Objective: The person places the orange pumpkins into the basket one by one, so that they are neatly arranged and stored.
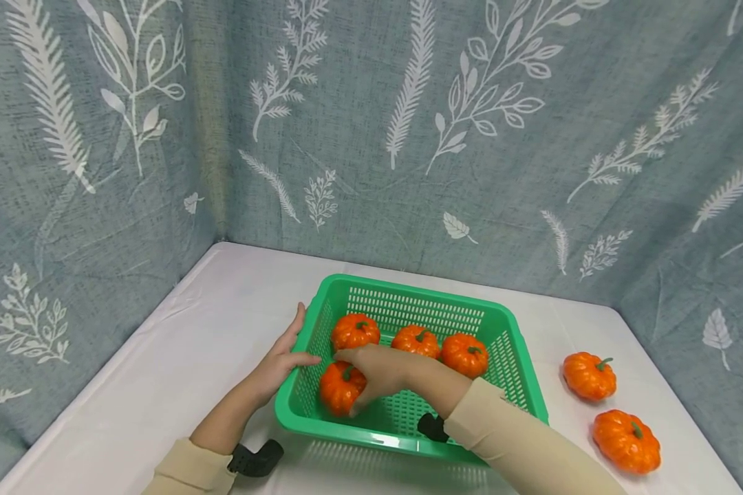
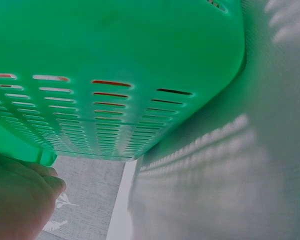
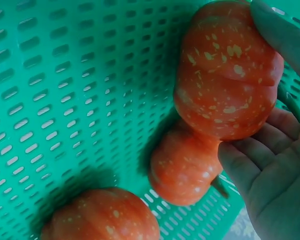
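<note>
A green perforated plastic basket (image 1: 384,441) stands on the table with several small orange pumpkins inside. My left hand (image 1: 271,375) holds its left rim, thumb over the edge and the other fingers along the outside. In the left wrist view that hand (image 2: 20,197) is at the rim beside the slotted wall. Reaching into the basket, my right hand (image 1: 380,371) grips the near-left pumpkin (image 1: 336,390). The right wrist view has the thumb on one side of this speckled pumpkin (image 3: 230,75) and the fingers on the other. Behind it sits another pumpkin (image 1: 353,331).
Two more pumpkins, one in the middle (image 1: 416,339) and one further right (image 1: 464,354), lie in the basket. Outside, to its right, an upper pumpkin (image 1: 588,376) and a nearer pumpkin (image 1: 627,441) rest on the white tablecloth (image 1: 235,302). A patterned curtain (image 1: 371,137) hangs behind.
</note>
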The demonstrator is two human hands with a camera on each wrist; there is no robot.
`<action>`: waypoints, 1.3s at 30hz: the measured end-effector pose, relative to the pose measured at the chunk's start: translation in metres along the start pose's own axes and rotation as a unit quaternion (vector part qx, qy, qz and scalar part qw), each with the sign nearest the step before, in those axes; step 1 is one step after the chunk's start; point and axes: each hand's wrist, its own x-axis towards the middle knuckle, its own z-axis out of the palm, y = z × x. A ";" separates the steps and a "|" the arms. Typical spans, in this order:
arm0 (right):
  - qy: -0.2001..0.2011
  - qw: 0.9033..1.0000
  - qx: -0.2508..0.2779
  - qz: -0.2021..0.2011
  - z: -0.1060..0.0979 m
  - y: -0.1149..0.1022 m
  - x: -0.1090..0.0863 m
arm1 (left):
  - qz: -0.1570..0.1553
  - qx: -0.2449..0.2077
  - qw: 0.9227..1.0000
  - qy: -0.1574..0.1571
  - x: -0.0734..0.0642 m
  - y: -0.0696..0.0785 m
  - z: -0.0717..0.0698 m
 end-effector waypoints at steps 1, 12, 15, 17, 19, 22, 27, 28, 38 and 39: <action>-0.001 1.000 0.000 0.000 0.000 0.000 0.000 | 0.001 0.001 1.000 0.001 0.000 0.000 0.000; -0.006 1.000 -0.017 -0.004 0.002 0.000 0.002 | 0.004 -0.001 1.000 -0.002 0.001 -0.001 0.000; -0.005 1.000 -0.021 -0.004 0.001 -0.001 0.002 | 0.006 -0.004 1.000 -0.003 0.002 -0.001 -0.001; -0.007 1.000 -0.019 -0.003 0.001 -0.002 0.001 | 0.006 -0.004 1.000 -0.003 0.002 -0.001 -0.001; -0.013 1.000 -0.015 0.002 0.000 -0.002 0.000 | 0.007 -0.003 1.000 -0.002 0.002 -0.001 0.000; -0.025 1.000 -0.011 0.011 0.001 -0.002 -0.001 | 0.009 -0.001 1.000 -0.002 0.002 -0.001 0.000; -0.035 0.999 -0.005 0.014 0.001 -0.003 -0.001 | 0.009 -0.004 1.000 -0.002 0.001 -0.001 -0.001; -0.035 0.999 -0.004 0.011 0.001 -0.004 -0.001 | 0.009 -0.004 1.000 -0.003 0.001 -0.001 -0.001; -0.012 1.000 0.017 -0.008 -0.005 -0.003 -0.010 | 0.004 0.002 1.000 0.001 0.001 -0.001 -0.001; -0.006 1.000 0.017 -0.011 -0.006 -0.002 -0.013 | 0.004 0.001 1.000 0.002 0.001 -0.001 -0.001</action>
